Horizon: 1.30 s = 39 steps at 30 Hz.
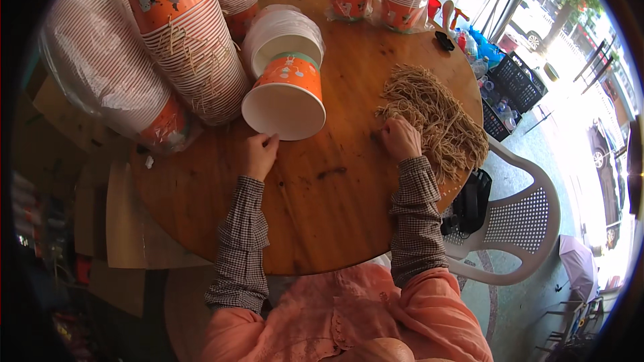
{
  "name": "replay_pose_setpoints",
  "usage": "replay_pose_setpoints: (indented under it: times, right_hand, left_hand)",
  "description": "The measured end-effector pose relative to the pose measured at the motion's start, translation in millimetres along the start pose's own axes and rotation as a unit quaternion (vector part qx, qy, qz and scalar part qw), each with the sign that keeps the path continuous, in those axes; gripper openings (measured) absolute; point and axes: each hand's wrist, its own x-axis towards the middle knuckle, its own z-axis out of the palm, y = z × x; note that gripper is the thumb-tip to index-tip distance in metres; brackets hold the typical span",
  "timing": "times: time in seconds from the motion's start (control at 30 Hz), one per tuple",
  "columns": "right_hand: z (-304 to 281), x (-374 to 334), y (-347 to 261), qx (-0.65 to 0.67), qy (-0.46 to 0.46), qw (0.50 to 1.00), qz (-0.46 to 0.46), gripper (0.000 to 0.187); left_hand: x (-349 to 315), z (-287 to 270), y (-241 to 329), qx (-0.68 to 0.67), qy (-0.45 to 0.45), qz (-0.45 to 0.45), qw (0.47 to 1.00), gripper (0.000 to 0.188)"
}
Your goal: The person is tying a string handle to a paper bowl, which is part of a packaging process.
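Cup stacks crowd the counter before the left hand. The right hand touches brown strands; whether any fingers pinch, I cannot tell.

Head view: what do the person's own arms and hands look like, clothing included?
Both forearms wear dark-and-light checked sleeve covers, bunched in folds and reaching the wrists. Above them come loose coral-pink sleeves. The left hand and right hand are bare, with no gloves.
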Motion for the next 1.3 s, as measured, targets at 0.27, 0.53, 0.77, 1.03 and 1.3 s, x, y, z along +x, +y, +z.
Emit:
replay_pose_setpoints:
  times: [0.27,0.53,0.77,1.03,1.3]
  right_hand:
    - [-9,-25,-94,0.306,-0.065,0.906,-0.285,0.007]
    - [6,-30,-105,0.339,-0.101,0.895,-0.272,0.011]
    - [2,-30,-107,0.340,-0.087,0.905,-0.242,0.017]
    - [4,-25,-104,0.374,-0.075,0.900,-0.212,0.014]
    - [-2,-26,-100,0.348,-0.107,0.907,-0.211,0.009]
  left_hand:
    - [-44,27,47,-0.291,-0.137,0.035,0.946,0.053]
    - [-46,42,39,-0.154,-0.025,0.139,0.978,0.041]
    - [-44,45,31,-0.123,0.011,0.177,0.977,0.013]
    - [-44,42,42,-0.140,0.044,0.205,0.968,0.010]
    - [-49,40,48,-0.130,0.024,0.188,0.973,0.014]
